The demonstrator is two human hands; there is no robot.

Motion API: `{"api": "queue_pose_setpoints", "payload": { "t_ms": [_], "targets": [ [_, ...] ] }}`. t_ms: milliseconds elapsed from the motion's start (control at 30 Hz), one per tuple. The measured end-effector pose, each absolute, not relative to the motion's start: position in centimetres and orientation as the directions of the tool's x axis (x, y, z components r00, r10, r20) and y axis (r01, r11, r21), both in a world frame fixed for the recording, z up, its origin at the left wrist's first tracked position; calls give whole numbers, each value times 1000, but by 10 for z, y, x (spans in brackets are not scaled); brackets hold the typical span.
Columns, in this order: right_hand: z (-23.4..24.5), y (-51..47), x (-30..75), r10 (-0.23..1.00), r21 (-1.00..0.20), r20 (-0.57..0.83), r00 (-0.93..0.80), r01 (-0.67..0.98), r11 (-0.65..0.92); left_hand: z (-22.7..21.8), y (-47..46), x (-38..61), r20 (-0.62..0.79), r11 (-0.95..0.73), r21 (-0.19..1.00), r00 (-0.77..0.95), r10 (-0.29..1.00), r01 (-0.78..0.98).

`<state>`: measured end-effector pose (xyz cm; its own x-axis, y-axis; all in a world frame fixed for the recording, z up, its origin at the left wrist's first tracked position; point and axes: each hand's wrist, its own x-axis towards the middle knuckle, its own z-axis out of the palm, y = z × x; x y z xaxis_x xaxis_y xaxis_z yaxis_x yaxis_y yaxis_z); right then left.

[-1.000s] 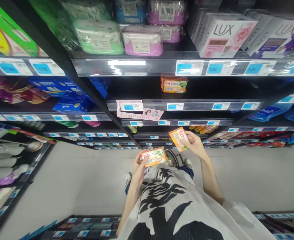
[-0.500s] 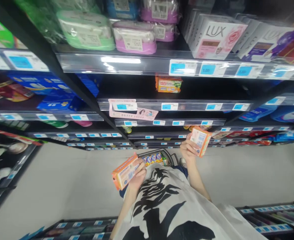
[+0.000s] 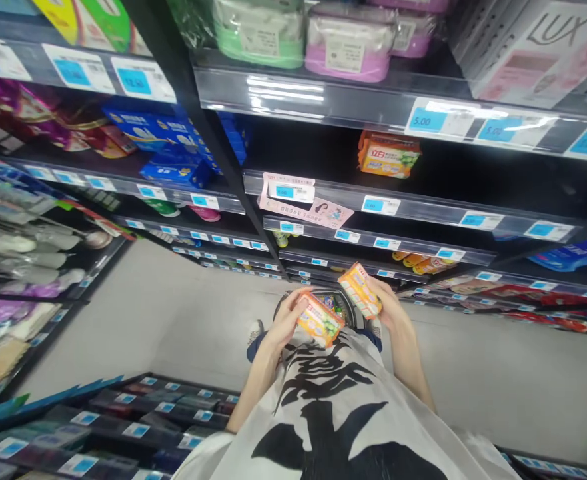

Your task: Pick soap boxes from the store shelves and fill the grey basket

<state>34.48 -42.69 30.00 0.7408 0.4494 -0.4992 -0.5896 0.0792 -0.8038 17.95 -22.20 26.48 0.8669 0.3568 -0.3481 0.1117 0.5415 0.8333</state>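
Observation:
My left hand [image 3: 286,321] is closed around the near end of an orange soap pack [image 3: 320,321], whose front label with green fruit faces up. In my right hand [image 3: 389,305] is a second orange soap pack [image 3: 360,291], tilted, gripped along its right side. The two packs are close together but apart, above the shopping basket [image 3: 349,305], which holds several colourful packages partly hidden by the packs. A similar orange soap pack [image 3: 390,157] stands on the dark shelf in front of me.
Boxed LUX soaps [image 3: 548,50] and plastic soap cases [image 3: 350,43] line the upper shelf. Blue boxes [image 3: 176,170] are on the left shelf. Price-tagged shelf edges [image 3: 418,210] run across ahead. Another shelf unit [image 3: 108,420] stands behind me, with grey floor [image 3: 173,327] between.
Both hands have come closer together over the basket. The soap packs have been turned so different faces show. My view has shifted left and nearer to the shelf.

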Motion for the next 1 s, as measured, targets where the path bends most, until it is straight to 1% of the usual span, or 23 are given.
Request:
{"api": "queue_pose_setpoints", "payload": {
  "t_ms": [100, 167, 233, 300, 433, 500, 567, 600, 667, 733, 767, 800, 833, 933, 1000],
  "targets": [
    [305, -414, 344, 620, -905, -384, 685, -411, -107, 265, -226, 183, -351, 437, 876, 891, 288, 204],
    [305, -410, 344, 678, -949, -307, 668, -272, -162, 261, -228, 183, -358, 425, 876, 897, 260, 227],
    [302, -408, 343, 711, -966, -258, 654, -170, -195, 259, -230, 183, -362, 430, 872, 900, 242, 235],
    [299, -407, 341, 740, -969, -245, 627, -124, -216, 259, -232, 182, -371, 433, 866, 901, 224, 249],
    [306, -420, 345, 769, -971, -239, 593, -132, -200, 267, -235, 181, -382, 393, 875, 902, 203, 282],
    [320, -435, 355, 746, -978, -209, 632, -116, -175, 271, -238, 180, -392, 381, 871, 906, 161, 309],
    [342, -456, 373, 665, -989, -130, 736, -44, -144, 273, -243, 178, -408, 390, 856, 906, 108, 339],
    [355, -466, 385, 596, -992, -64, 800, 15, -127, 273, -246, 176, -416, 402, 846, 905, 88, 350],
    [382, -485, 415, 412, -980, 112, 904, 168, -102, 271, -251, 174, -429, 436, 825, 901, 69, 360],
    [408, -497, 447, 246, -942, 285, 926, 318, -106, 265, -255, 170, -438, 474, 806, 896, 73, 356],
    [419, -500, 463, 200, -919, 348, 916, 376, -119, 262, -256, 168, -442, 492, 798, 893, 84, 348],
    [429, -502, 479, 182, -898, 391, 902, 417, -138, 258, -257, 166, -447, 508, 791, 889, 98, 342],
    [436, -502, 495, 190, -884, 411, 892, 440, -156, 255, -257, 164, -453, 524, 783, 885, 109, 336],
    [449, -499, 541, 292, -883, 360, 886, 424, -201, 253, -258, 159, -481, 575, 751, 865, 141, 324],
    [453, -491, 574, 324, -871, 349, 879, 432, -235, 257, -258, 157, -500, 595, 741, 847, 178, 312]
  ]
}}
